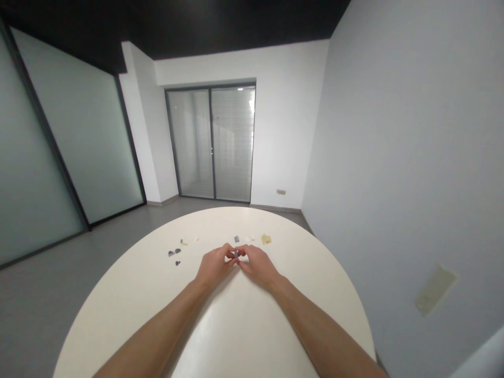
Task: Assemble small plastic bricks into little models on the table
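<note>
So the little gray piece (pixel 236 254) was up between both hands, just above or on the tabletop (pixel 220 325), I couldn't tell which, pretty much dead center in front of the person. The left hand (pixel 214 263) had its thumb and fingers pinched on it from one side, and the right hand (pixel 255 262) did the same from the other, with the fingertips nearly meeting. The fingers covered a lot of it, so its exact shape was anyone's guess.

Just past the hands lay a gray chip (pixel 237 239), flat on the surface. Right of that were some white scraps (pixel 250 239), kinda hard to make out, and then a yellow piece (pixel 266 239) just beyond the right hand.

Over to the left, well apart from the left hand, sat a loose group of dark bits (pixel 178 251), plus a thin tan strip (pixel 184 244) next to the farthest one. A white speck (pixel 197 239) lay a little right of those.

The tabletop was cream with a rounded edge, and both forearms reached in over it from the near side. Behind it was gray floor, then a glass door (pixel 232 142) with blinds.
</note>
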The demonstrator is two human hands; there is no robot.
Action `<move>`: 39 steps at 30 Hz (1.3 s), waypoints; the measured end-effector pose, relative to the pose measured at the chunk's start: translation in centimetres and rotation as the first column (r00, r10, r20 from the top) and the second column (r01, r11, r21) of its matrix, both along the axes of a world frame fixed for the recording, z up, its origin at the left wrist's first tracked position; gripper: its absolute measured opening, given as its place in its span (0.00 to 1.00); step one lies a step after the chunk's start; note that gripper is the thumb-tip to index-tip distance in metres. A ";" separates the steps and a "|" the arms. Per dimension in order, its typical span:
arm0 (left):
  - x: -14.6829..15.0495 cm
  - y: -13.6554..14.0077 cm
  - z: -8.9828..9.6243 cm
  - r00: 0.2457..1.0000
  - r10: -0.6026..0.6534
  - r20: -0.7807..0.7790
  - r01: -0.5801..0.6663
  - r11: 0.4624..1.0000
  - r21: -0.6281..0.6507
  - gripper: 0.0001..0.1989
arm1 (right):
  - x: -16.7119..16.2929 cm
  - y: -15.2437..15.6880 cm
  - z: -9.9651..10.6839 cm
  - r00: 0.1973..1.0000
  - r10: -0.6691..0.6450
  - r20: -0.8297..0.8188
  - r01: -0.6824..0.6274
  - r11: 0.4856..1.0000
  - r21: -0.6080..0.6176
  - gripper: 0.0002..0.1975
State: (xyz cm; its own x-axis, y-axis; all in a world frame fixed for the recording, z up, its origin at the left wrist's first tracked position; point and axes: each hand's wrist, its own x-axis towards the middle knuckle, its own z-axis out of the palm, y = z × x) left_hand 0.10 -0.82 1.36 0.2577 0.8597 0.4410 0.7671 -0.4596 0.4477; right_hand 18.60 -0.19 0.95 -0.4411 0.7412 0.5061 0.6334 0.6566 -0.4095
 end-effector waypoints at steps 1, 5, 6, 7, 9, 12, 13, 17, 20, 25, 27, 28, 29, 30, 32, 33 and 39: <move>0.0 0.0 0.0 1.000 0.000 0.005 0.000 1.000 -0.003 0.07 | 0.0 0.0 0.0 1.000 0.002 0.001 -0.002 1.000 0.002 0.17; 0.1 -0.1 0.2 0.999 0.009 0.043 -0.007 0.999 -0.041 0.08 | 0.1 -0.1 0.0 1.000 0.010 0.001 -0.010 1.000 0.010 0.17; 0.2 -0.2 0.2 0.998 0.013 0.063 -0.009 0.998 -0.059 0.08 | 0.1 -0.1 0.0 1.000 0.009 0.001 -0.009 1.000 0.010 0.16; 0.3 -0.1 0.3 0.996 0.016 0.087 -0.009 0.997 -0.078 0.09 | 0.1 -0.1 0.1 1.000 0.007 0.003 -0.007 1.000 0.010 0.16; 0.4 0.0 0.2 0.989 0.021 0.146 -0.005 0.994 -0.113 0.09 | 0.1 -0.1 0.1 1.000 0.000 0.009 0.000 1.000 0.011 0.15; 0.7 0.2 -0.1 0.971 0.021 0.238 0.015 0.989 -0.148 0.08 | 0.1 -0.1 0.1 1.000 0.000 0.017 0.000 1.000 0.017 0.17; 0.8 0.3 -0.2 0.964 0.021 0.265 0.021 0.988 -0.154 0.08 | 0.1 -0.2 0.1 1.000 0.003 0.017 -0.003 1.000 0.021 0.18; 0.9 0.6 -0.7 0.938 0.012 0.346 0.051 0.984 -0.172 0.08 | 0.0 -0.1 0.0 1.000 0.017 0.016 -0.017 0.999 0.034 0.18; 0.9 0.7 -0.7 0.899 -0.041 0.436 0.131 0.975 -0.178 0.09 | 0.0 -0.1 0.0 0.999 0.019 0.029 -0.020 0.999 0.033 0.18; 0.9 0.7 -0.5 0.813 -0.091 0.575 0.246 0.949 -0.198 0.11 | -0.1 -0.2 0.3 0.998 0.031 0.056 -0.034 0.999 0.039 0.18; 0.9 0.7 -0.4 0.799 -0.097 0.594 0.264 0.944 -0.200 0.12 | -0.1 -0.3 0.4 0.998 0.029 0.060 -0.032 0.998 0.045 0.18; 0.9 0.7 -0.4 0.793 -0.100 0.601 0.272 0.941 -0.202 0.12 | -0.1 -0.3 0.4 0.998 0.025 0.061 -0.027 0.999 0.045 0.18; 0.9 0.8 -0.5 0.788 -0.104 0.608 0.281 0.938 -0.204 0.12 | -0.1 -0.3 0.4 0.998 0.021 0.061 -0.024 0.999 0.044 0.18; 0.9 0.8 -0.5 0.783 -0.105 0.613 0.286 0.936 -0.205 0.12 | -0.1 -0.3 0.4 0.998 0.020 0.061 -0.023 0.999 0.044 0.17; 0.9 0.8 -0.6 0.777 -0.104 0.621 0.290 0.934 -0.206 0.12 | -0.1 -0.3 0.3 0.998 0.025 0.061 -0.028 0.999 0.047 0.17; 0.9 0.8 -0.7 0.776 -0.103 0.623 0.289 0.935 -0.207 0.12 | 0.0 -0.2 0.3 0.998 0.029 0.061 -0.032 0.998 0.048 0.17; 1.0 1.0 -0.9 0.761 -0.115 0.638 0.314 0.927 -0.207 0.11 | 0.1 -0.1 0.1 0.998 0.029 0.063 -0.032 0.998 0.056 0.16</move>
State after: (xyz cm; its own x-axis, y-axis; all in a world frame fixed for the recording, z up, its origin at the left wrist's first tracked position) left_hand 1.07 0.22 0.43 0.2155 0.9247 0.3137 0.1855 -0.3542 0.9166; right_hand 18.65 -0.32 1.08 -0.4948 0.6978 0.5179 0.6358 0.6969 -0.3317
